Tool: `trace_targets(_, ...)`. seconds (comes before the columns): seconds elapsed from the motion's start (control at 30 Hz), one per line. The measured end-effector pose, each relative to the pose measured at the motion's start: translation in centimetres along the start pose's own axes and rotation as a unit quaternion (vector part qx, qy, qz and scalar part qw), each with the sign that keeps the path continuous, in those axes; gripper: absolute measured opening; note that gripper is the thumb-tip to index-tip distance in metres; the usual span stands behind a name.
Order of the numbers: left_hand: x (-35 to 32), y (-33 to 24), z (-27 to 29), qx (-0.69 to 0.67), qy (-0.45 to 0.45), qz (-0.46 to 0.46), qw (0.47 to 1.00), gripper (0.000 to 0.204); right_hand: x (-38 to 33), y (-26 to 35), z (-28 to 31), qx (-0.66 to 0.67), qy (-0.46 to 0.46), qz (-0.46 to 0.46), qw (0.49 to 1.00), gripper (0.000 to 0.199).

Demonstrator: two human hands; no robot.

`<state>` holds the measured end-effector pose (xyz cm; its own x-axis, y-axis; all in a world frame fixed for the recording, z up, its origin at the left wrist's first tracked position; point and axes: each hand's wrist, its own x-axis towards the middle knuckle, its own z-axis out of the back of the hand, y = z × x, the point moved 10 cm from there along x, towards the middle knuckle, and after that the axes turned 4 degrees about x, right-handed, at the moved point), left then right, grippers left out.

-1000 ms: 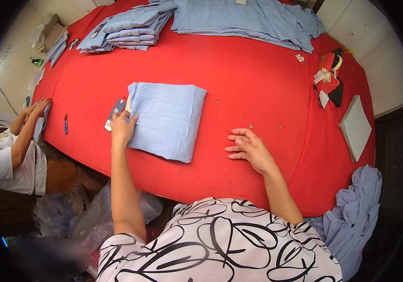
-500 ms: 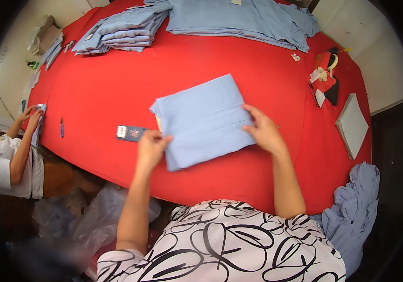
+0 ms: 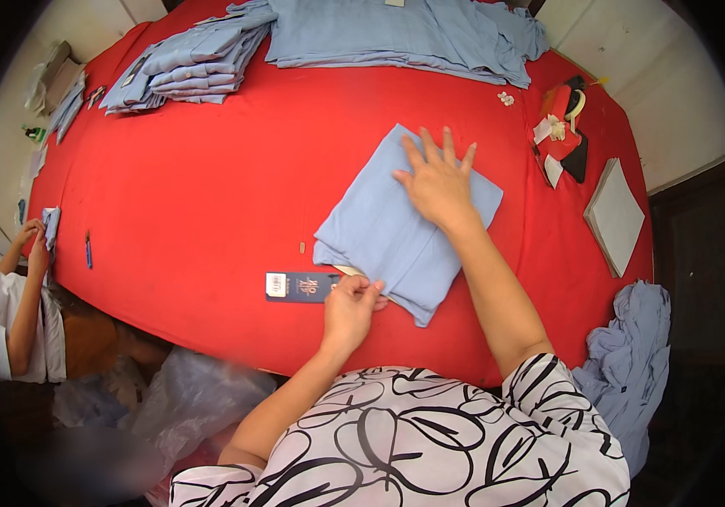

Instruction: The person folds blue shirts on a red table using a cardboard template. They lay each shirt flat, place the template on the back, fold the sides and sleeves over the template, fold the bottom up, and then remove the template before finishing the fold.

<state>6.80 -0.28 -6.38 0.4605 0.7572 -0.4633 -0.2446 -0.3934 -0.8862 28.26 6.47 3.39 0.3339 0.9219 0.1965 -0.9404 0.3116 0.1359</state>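
A folded light-blue shirt [image 3: 413,228] lies slantwise on the red-covered table in front of me. My right hand [image 3: 440,182] rests flat on its far part, fingers spread. At the near left edge, my left hand [image 3: 352,311] pinches the fabric between thumb and fingers. Beside that hand a dark-blue hang tag [image 3: 301,287] with a white sticker lies on the red cloth, its right end partly behind my fingers. Something cream-coloured peeks out from the shirt's lower left edge.
Folded blue shirts [image 3: 202,72] are stacked far left, beside a wide pile of blue garments [image 3: 396,38]. On the right sit a tape dispenser [image 3: 561,127], a stack of white sheets [image 3: 616,220] and a crumpled garment [image 3: 628,355]. A co-worker [image 3: 24,313] sits left, near a blue pen [image 3: 89,252].
The shirt has turned clockwise and shifted right. My right hand has gone from gripping its right edge to lying flat on top. My left hand has moved right and nearer; the tag shifted too.
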Motion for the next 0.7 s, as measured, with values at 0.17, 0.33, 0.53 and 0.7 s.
trace_targets(0.17, -0.9, -0.4, -3.7, -0.023, 0.077, -0.021, 0.997, 0.026, -0.2, 2.4, -1.6, -0.019, 0.011, 0.072, 0.997, 0.068)
trace_targets(0.33, -1.9, -1.0, -4.8, 0.024, 0.164, -0.04, 0.985, 0.043, -3.3, 7.2, 0.9, 0.022, 0.011, 0.146, 0.989, 0.067)
trace_targets(0.53, -2.6, -1.6, -6.4, -0.045, 0.213, -0.042, 0.975, 0.042, -5.9, 7.0, 0.5, 0.152, 0.012, 0.235, 0.96, 0.053)
trace_targets(0.7, -1.7, -5.8, 0.6, 0.175, 0.106, -0.132, 0.97, 0.017, -10.4, -2.3, 6.5, 0.306, -0.098, -0.013, 0.947, 0.026)
